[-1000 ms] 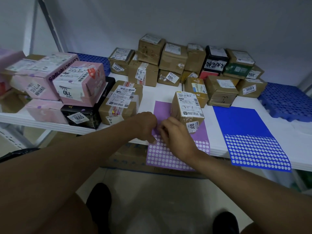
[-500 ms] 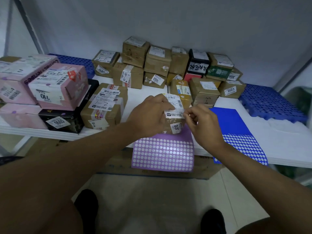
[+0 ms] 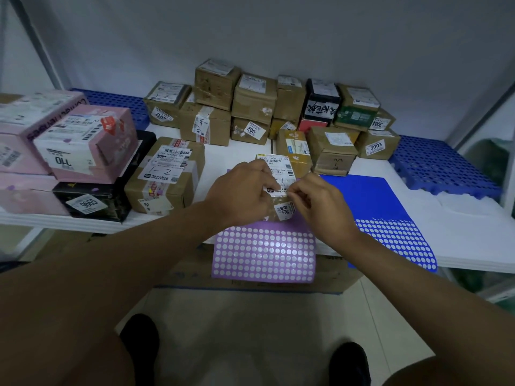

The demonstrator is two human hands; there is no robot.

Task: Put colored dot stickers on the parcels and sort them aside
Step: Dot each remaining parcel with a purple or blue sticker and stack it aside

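Small brown cardboard parcel with white labels (image 3: 278,174) at frame centre above the purple dot-sticker sheet (image 3: 264,254) on the white tabletop (image 3: 459,218), left hand (image 3: 242,195) fingers gripping its side, right hand (image 3: 320,203) fingers pinched at its label, blue dot-sticker sheet (image 3: 390,218) right of centre.

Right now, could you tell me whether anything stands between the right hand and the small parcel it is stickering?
Nothing visible does. The right hand has its fingertips pinched at the shipping label on the small parcel, which the left hand grips from the other side, above the purple sticker sheet.
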